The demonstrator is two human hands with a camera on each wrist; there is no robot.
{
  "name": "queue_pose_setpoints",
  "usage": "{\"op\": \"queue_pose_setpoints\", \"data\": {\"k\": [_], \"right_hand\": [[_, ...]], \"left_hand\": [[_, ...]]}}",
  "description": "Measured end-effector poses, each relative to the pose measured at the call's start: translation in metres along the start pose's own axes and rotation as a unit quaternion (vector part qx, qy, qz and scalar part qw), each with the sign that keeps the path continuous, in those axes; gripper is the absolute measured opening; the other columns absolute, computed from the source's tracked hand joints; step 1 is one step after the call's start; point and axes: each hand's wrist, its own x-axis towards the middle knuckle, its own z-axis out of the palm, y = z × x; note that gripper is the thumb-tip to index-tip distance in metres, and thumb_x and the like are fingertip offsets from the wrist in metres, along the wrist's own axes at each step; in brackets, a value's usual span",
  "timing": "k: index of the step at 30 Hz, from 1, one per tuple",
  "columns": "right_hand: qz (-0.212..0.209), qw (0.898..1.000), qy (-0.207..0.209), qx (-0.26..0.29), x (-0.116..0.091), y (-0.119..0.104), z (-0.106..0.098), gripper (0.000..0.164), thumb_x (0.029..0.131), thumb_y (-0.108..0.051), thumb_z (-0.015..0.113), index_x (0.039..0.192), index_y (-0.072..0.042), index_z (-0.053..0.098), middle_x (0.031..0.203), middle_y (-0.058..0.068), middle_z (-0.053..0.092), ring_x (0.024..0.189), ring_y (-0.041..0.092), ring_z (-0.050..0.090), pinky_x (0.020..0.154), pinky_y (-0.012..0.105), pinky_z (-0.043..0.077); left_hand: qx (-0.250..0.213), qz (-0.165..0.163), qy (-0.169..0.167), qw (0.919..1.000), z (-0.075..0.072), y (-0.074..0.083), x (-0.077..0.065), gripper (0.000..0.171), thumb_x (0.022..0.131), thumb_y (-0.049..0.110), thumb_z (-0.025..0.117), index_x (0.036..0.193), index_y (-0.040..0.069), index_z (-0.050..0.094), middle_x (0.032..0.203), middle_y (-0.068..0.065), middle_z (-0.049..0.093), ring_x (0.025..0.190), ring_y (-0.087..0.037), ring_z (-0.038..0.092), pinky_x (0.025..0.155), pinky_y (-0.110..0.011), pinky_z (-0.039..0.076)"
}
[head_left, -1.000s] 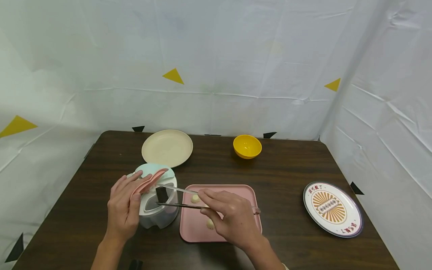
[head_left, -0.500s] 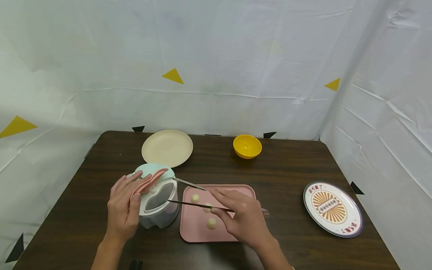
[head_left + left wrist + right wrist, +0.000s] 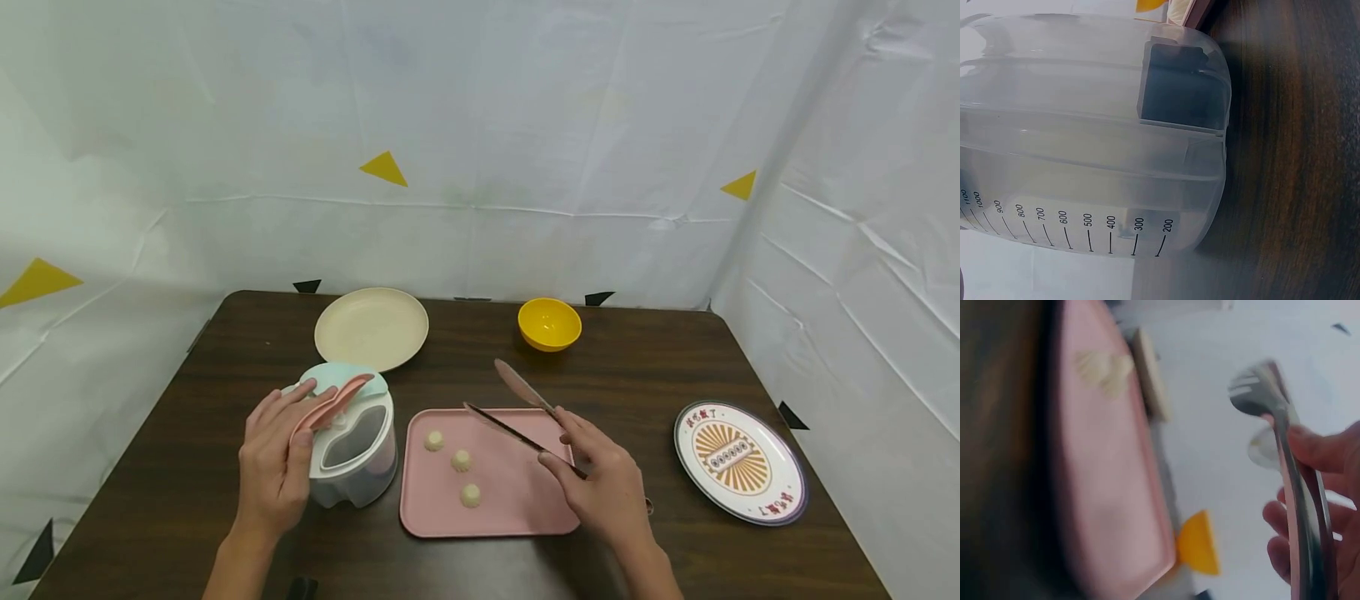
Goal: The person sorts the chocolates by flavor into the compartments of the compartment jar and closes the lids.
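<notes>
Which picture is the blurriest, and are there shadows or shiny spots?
Right wrist view: blurriest, with the pink tray and pale pieces smeared; head view: clearer, with a shadow on the table by the tray and a glint in the yellow bowl; left wrist view: hazy, but most numbers on the container are readable.

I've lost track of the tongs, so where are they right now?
In the head view, the tongs are just right of centre, held in the right hand, across the far right corner of the pink tray, with the yellow bowl beyond.
</notes>
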Motion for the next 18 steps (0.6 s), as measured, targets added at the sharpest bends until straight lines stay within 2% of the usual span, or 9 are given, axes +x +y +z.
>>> {"op": "queue_pose_setpoints", "data": {"k": [3, 6, 9, 13, 18], "right_hand": [[0.056, 0.998, 0.007, -0.007, -0.010, 0.012, -0.001, 0.069, 0.074, -0.015, 0.086, 0.137, -0.011, 0.059, 0.118, 0.001, 0.067, 0.085, 0.015, 0.067, 0.061, 0.033, 0.052], [0.115, 0.993, 0.014, -0.011, -0.020, 0.024, -0.001, 0.072, 0.076, -0.014, 0.084, 0.142, -0.010, 0.053, 0.119, 0.006, 0.063, 0.087, 0.018, 0.066, 0.060, 0.031, 0.052], [0.163, 0.986, 0.022, -0.018, -0.027, 0.035, -0.004, 0.073, 0.079, -0.014, 0.082, 0.144, -0.008, 0.050, 0.121, 0.011, 0.059, 0.078, 0.021, 0.064, 0.059, 0.031, 0.050], [0.214, 0.975, 0.030, -0.043, -0.034, 0.046, -0.007, 0.072, 0.081, -0.018, 0.080, 0.145, -0.007, 0.048, 0.124, 0.014, 0.056, 0.070, 0.023, 0.059, 0.061, 0.038, 0.044], [0.281, 0.957, 0.029, -0.064, -0.039, 0.056, -0.009, 0.074, 0.083, -0.023, 0.078, 0.147, -0.008, 0.044, 0.129, 0.017, 0.051, 0.088, 0.032, 0.063, 0.071, 0.053, 0.045]], "left_hand": [[0.000, 0.000, 0.001, 1.0000, 0.000, 0.000, 0.000, 0.036, 0.096, 0.018, 0.044, 0.115, 0.001, 0.071, 0.113, -0.012, 0.071, 0.118, -0.034, 0.059, 0.109, -0.049, 0.026], [0.002, -0.001, 0.001, 1.0000, 0.000, 0.000, 0.000, 0.036, 0.096, 0.017, 0.044, 0.115, 0.001, 0.071, 0.113, -0.012, 0.071, 0.118, -0.034, 0.059, 0.110, -0.048, 0.025], [0.005, -0.002, 0.000, 1.0000, 0.000, 0.000, 0.000, 0.036, 0.096, 0.017, 0.044, 0.115, 0.001, 0.070, 0.114, -0.013, 0.071, 0.118, -0.034, 0.059, 0.110, -0.049, 0.025], [0.007, -0.004, -0.001, 1.0000, 0.000, 0.000, -0.001, 0.036, 0.095, 0.017, 0.044, 0.115, 0.002, 0.071, 0.114, -0.012, 0.071, 0.118, -0.034, 0.059, 0.110, -0.049, 0.025], [0.005, -0.006, -0.001, 1.0000, 0.000, 0.000, -0.001, 0.036, 0.095, 0.016, 0.044, 0.115, 0.002, 0.071, 0.114, -0.012, 0.071, 0.118, -0.034, 0.059, 0.109, -0.050, 0.025]]}}
